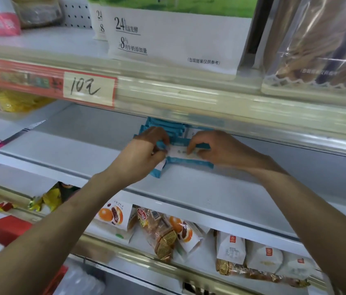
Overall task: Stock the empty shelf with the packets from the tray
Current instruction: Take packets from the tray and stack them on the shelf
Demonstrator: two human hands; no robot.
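left hand (146, 150), right hand (216, 147), seemingly pinching

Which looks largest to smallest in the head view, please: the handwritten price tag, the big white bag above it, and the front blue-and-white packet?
1. big white bag
2. handwritten price tag
3. front blue-and-white packet, though both hands partly cover it.

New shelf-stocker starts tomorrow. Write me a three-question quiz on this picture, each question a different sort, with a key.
1. True or false: the left hand and the right hand both rest on the blue-and-white packets.
2. Multiple choice: where do the packets lie? A) on the white middle shelf; B) on the top shelf beside the milk-bread bag; C) on the bottom shelf among the pastries.
3. Fill in: the handwritten price tag above the hands begins with the number ____.

Key
1. True.
2. A.
3. 10.
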